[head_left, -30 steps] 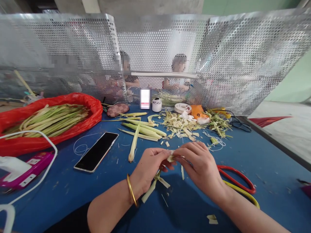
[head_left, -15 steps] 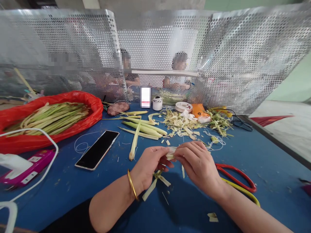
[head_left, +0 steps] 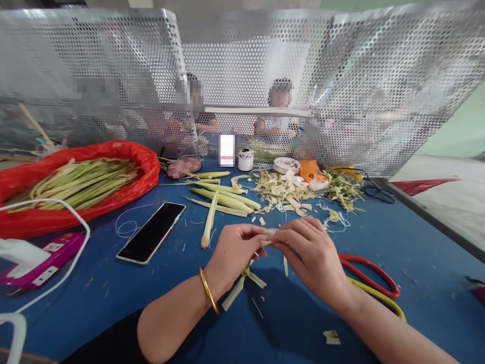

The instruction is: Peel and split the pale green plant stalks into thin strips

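Note:
Both hands meet over the blue table (head_left: 379, 237), pinching one pale leaf strip (head_left: 242, 283). My left hand (head_left: 233, 253), with a gold bangle on its wrist, grips the strip from the left; loose ends hang below it and touch the table. My right hand (head_left: 308, 255) pinches the upper end of the same strip with thumb and fingers. Red and yellow scissors (head_left: 373, 283) lie just right of my right wrist. Several green stalks (head_left: 223, 199) lie beyond my hands.
A red bag (head_left: 149, 169) full of green stalks is at the left, a black phone (head_left: 151, 232) beside it. A pile of leaf trimmings (head_left: 282, 192) and small tape rolls (head_left: 245, 159) lie at the back. A perforated metal screen (head_left: 379, 91) walls the table; people sit behind it.
Both hands have shifted slightly away from me while still working the strip. Nothing else on the table has moved.

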Tool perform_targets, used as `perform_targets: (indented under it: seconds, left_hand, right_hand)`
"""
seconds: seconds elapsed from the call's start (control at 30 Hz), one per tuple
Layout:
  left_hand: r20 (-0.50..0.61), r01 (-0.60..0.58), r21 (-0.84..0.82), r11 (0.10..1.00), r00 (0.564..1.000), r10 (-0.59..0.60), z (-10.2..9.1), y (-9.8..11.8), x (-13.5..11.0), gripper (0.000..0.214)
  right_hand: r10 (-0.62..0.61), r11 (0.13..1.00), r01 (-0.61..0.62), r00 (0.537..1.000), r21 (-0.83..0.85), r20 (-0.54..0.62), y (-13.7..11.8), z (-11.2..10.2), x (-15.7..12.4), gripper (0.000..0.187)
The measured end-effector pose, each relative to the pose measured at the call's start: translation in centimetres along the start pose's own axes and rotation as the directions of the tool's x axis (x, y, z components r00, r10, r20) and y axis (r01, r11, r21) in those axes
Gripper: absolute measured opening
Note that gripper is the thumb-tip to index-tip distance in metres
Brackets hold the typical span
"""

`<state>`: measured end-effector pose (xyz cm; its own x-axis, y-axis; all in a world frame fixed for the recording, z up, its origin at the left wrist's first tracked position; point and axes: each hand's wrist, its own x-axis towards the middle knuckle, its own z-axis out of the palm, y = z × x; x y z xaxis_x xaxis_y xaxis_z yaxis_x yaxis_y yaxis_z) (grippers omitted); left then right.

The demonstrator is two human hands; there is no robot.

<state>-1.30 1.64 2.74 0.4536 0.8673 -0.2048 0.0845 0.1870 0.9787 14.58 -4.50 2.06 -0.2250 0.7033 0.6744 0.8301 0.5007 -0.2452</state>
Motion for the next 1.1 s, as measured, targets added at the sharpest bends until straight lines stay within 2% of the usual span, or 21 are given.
perform_targets:
  seconds: [0.13,0.3,0.47,0.63,1.1]
  left_hand:
    - [0.009,-0.115,0.247,0.962,0.993,0.117,-0.19,0.24,-0.09,0.016]
    - [0.088,-0.199,0.398,0.895,0.980,0.178,-0.46,0.29,-0.21,0.013]
    - [0.043,-0.174,0.329,0.928,0.985,0.169,-0.48,0.03,0.09,0.008]
    - [0.043,-0.139,0.221,0.965,0.990,0.132,-0.25,0.17,0.06,0.007]
    - [0.094,-0.147,0.209,0.967,0.987,0.130,0.08,0.20,-0.15,0.023]
  right_hand:
    - [0.042,0.999,-0.042,0.999,-0.006,0.006,-0.06,-0.21,0.13,0.012]
    - [0.057,0.990,-0.077,0.985,0.115,0.164,0.21,-0.38,0.35,0.015]
    - [0.119,0.986,-0.142,0.968,0.090,0.219,0.36,-0.52,0.35,0.016]
    - [0.121,0.985,-0.148,0.963,0.094,0.240,0.34,-0.58,0.29,0.016]
    - [0.130,0.991,-0.130,0.970,-0.013,0.204,0.35,-0.45,0.27,0.019]
